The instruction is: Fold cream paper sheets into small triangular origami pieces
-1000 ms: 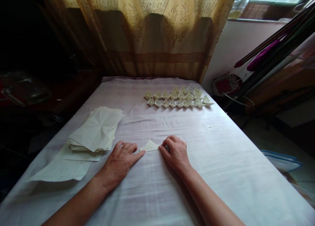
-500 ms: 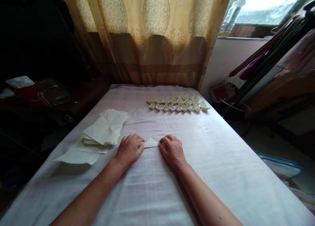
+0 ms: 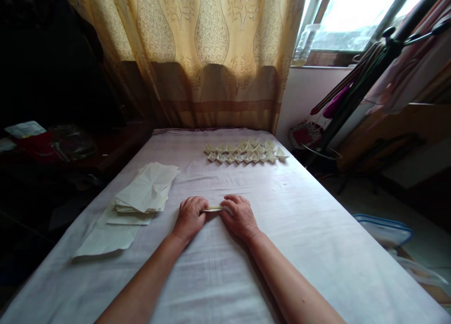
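My left hand (image 3: 190, 217) and my right hand (image 3: 238, 215) meet in the middle of the white-covered table (image 3: 299, 239). Between them lies a small folded piece of pale paper (image 3: 213, 208), now a thin strip. Both hands have curled fingers pinching its ends against the cloth. A stack of flat creased paper sheets (image 3: 146, 192) lies to the left of my left hand. Several finished folded paper shapes (image 3: 244, 152) sit in two rows at the far side of the table.
A loose sheet (image 3: 105, 237) juts from under the stack near the left table edge. A patterned curtain (image 3: 197, 56) hangs behind. A dark side surface with clutter (image 3: 52, 143) is at left. A rack of poles (image 3: 355, 84) and a plastic container (image 3: 384, 227) stand at right.
My left hand went from lying flat to curled on the paper. The paper's triangular point has been folded down into a thin strip. The hands moved closer together; the view tilted up.
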Motion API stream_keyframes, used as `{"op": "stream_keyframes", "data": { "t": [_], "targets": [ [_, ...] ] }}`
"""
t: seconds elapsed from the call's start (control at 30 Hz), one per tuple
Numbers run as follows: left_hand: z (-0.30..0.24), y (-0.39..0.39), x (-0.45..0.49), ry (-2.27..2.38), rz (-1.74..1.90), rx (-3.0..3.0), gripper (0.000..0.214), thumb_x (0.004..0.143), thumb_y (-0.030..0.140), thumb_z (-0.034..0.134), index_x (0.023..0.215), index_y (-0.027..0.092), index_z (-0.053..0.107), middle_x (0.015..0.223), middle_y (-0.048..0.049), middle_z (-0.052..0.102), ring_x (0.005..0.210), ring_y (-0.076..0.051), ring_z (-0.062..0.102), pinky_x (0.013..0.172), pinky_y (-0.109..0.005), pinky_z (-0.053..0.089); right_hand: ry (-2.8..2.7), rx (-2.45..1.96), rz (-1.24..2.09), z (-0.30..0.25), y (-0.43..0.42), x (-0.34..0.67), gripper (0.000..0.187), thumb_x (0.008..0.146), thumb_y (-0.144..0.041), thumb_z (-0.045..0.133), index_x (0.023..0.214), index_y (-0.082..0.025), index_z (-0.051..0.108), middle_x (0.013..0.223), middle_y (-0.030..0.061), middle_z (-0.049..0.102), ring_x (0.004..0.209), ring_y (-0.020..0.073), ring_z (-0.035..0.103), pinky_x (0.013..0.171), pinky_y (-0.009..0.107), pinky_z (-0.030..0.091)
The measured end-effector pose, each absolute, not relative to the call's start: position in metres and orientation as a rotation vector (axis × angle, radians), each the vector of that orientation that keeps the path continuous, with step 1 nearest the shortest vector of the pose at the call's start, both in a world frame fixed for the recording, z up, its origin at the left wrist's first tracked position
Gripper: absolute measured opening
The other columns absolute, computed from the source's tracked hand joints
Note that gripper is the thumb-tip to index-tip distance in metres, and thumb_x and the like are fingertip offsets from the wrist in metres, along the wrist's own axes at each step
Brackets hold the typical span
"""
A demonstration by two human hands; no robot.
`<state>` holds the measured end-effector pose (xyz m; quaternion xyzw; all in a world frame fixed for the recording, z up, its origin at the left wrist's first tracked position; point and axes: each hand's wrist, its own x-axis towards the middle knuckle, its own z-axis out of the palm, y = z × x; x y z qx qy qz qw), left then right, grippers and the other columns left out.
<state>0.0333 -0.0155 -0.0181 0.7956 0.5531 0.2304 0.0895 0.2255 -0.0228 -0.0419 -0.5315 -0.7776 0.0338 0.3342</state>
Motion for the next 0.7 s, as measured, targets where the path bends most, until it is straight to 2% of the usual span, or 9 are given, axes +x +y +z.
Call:
{"op": "stream_keyframes", "data": {
  "t": [0.1,0.27,0.33,0.43,0.6,0.7],
  "targets": [
    [-0.02,-0.016,0.03,1.59,0.772,2.366,0.014,0.076,0.009,0.065,0.079,0.023,0.063,0.104,-0.0008,0.07,0.103,-0.02,0.06,0.091,-0.034,0.041,-2.025,-1.334,0.088,-0.044,-0.022,0.227,0.011,0.08,-0.019,0.068,0.09,-0.025,0.07,0.109,0.0059,0.069,0.101,0.0242,0.061,0.089,0.038,0.045],
    [-0.021,-0.015,0.027,1.493,0.853,2.369,0.013,0.079,0.011,0.062,0.081,0.023,0.063,0.094,0.0001,0.072,0.095,-0.019,0.062,0.088,-0.034,0.043,-1.998,-1.253,0.099,-0.042,-0.024,0.228,0.035,0.079,-0.016,0.065,0.113,-0.021,0.063,0.111,0.0077,0.069,0.102,0.0227,0.061,0.091,0.036,0.047],
    [-0.021,-0.015,0.026,1.455,0.872,2.369,0.012,0.081,0.011,0.061,0.082,0.023,0.063,0.096,0.0002,0.072,0.097,-0.019,0.062,0.089,-0.035,0.043,-1.984,-1.22,0.092,-0.04,-0.025,0.228,0.03,0.081,-0.016,0.062,0.11,-0.022,0.063,0.114,0.0078,0.068,0.105,0.0226,0.06,0.093,0.037,0.045],
    [-0.023,-0.016,0.024,1.415,0.881,2.36,0.014,0.081,0.009,0.059,0.082,0.023,0.063,0.098,0.0,0.073,0.099,-0.019,0.062,0.09,-0.035,0.044,-2.039,-1.199,0.074,-0.037,-0.028,0.229,0.014,0.085,-0.017,0.059,0.095,-0.024,0.066,0.12,0.0066,0.065,0.109,0.0218,0.058,0.095,0.037,0.043],
    [-0.023,-0.012,0.022,1.357,0.919,2.511,0.022,0.08,0.003,0.056,0.085,0.023,0.063,0.103,-0.0008,0.072,0.104,-0.02,0.06,0.093,-0.037,0.042,-2.149,-1.207,-0.008,-0.033,-0.026,0.232,0.011,0.088,-0.021,0.061,0.091,-0.026,0.069,0.125,0.0054,0.064,0.112,0.0225,0.055,0.093,0.036,0.04],
    [-0.017,-0.007,0.028,1.438,0.897,2.717,0.02,0.084,0.006,0.057,0.088,0.023,0.066,0.106,-0.0044,0.07,0.104,-0.023,0.058,0.094,-0.04,0.041,-2.145,-1.245,-0.133,-0.031,-0.024,0.233,0.01,0.09,-0.021,0.061,0.09,-0.026,0.07,0.123,0.005,0.066,0.113,0.0228,0.055,0.094,0.037,0.038]
  ]
}}
